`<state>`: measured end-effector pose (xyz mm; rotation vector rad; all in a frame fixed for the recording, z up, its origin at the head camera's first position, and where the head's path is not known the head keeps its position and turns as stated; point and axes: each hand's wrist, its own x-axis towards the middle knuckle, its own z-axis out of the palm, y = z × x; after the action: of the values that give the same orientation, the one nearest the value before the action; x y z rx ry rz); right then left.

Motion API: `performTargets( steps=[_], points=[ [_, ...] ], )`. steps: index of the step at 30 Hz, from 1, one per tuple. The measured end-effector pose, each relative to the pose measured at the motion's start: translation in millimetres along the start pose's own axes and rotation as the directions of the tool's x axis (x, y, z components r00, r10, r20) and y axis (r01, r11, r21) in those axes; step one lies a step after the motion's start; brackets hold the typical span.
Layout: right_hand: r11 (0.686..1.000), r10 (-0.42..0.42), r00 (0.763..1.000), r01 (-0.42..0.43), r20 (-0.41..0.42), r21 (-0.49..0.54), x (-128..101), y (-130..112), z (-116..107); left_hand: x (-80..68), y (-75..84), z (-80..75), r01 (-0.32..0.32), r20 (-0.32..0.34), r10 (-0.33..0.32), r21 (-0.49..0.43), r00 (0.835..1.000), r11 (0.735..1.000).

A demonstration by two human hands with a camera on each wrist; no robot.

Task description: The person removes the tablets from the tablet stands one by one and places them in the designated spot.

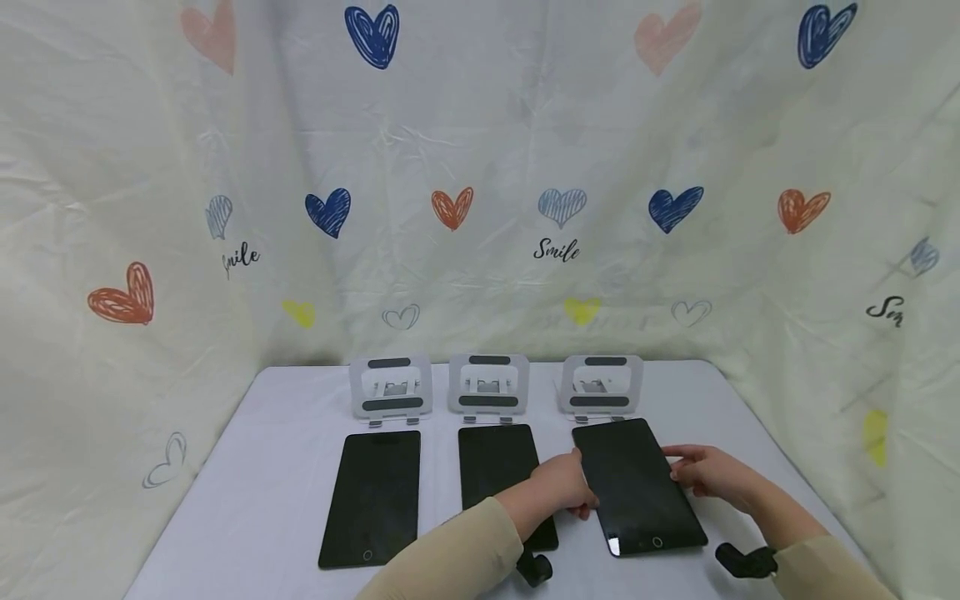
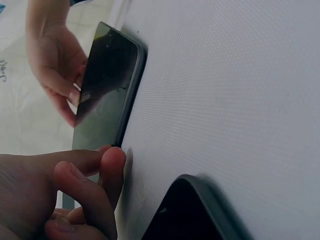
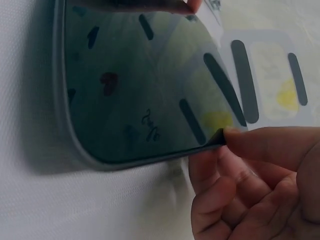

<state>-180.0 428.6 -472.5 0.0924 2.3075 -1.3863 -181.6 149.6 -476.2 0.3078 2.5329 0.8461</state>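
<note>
Three black tablets lie in a row on a white-covered table. Both hands are at the rightmost tablet (image 1: 637,487), which is turned slightly askew. The left hand (image 1: 558,485) pinches its left edge, thumb and fingertips at the rim in the left wrist view. At the opposite edge, the right hand (image 1: 716,477) pinches with the thumb on top and curled fingers below, as the right wrist view shows. That edge looks slightly raised off the cloth. The left forearm passes over the lower part of the middle tablet (image 1: 495,458). The left tablet (image 1: 375,492) lies untouched.
Behind the tablets stand three pale tablet stands: a left one (image 1: 392,404), a middle one (image 1: 488,401) and a right one (image 1: 600,402), each with dark pads. A heart-printed curtain (image 1: 480,125) hangs behind the table (image 1: 247,500).
</note>
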Motion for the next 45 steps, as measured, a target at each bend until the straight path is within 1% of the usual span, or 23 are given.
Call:
performTargets(
  steps=[3, 8, 13, 18, 20, 23, 28, 39, 41, 45],
  points=[
    [1.000, 0.016, 1.000, -0.016, -0.011, -0.010, 1, -1, 0, 0.3, 2.1, -0.7, 0.001, 0.010, -0.001, -0.007, 1.000, 1.000],
    [0.996, 0.077, 0.993, -0.080, -0.084, -0.033, 1, -8, 4, 2.8, 4.6, 0.1, -0.003, 0.007, 0.003, -0.008, 1.000, 1.000],
    [0.989, 0.114, 0.984, -0.126, -0.133, -0.079, 4, -13, 8, 5.1, 5.1, 4.2, -0.002, -0.006, 0.002, 0.008, 1.000, 1.000],
    [0.978, 0.112, 0.982, -0.136, -0.149, -0.159, 5, -15, 10, 6.0, 5.6, 6.9, -0.011, -0.007, 0.011, 0.016, 1.000, 1.000],
    [0.972, 0.099, 0.984, -0.128, -0.148, -0.198, 5, -16, 10, 5.9, 6.4, 7.1, -0.012, -0.005, 0.012, 0.016, 1.000, 1.000],
    [0.966, 0.083, 0.985, -0.117, -0.153, -0.231, 5, -19, 10, 6.3, 7.5, 7.5, -0.005, -0.006, 0.005, 0.014, 1.000, 1.000],
    [0.966, 0.067, 0.982, -0.108, -0.177, -0.234, 4, -19, 12, 5.6, 8.4, 7.9, 0.003, -0.006, -0.003, -0.002, 1.000, 1.000],
    [0.969, 0.043, 0.978, -0.090, -0.203, -0.230, 5, -17, 13, 8.5, 6.3, 9.4, -0.021, -0.022, 0.021, 0.001, 1.000, 1.000],
    [0.967, 0.038, 0.979, -0.087, -0.202, -0.241, 5, -18, 12, 9.7, 5.0, 10.1, -0.021, -0.029, 0.021, 0.001, 0.999, 1.000],
    [0.954, 0.021, 0.977, -0.083, -0.211, -0.289, 7, -17, 12, 8.7, 2.6, 8.9, -0.003, -0.048, 0.003, 0.002, 0.999, 1.000]
  ],
)
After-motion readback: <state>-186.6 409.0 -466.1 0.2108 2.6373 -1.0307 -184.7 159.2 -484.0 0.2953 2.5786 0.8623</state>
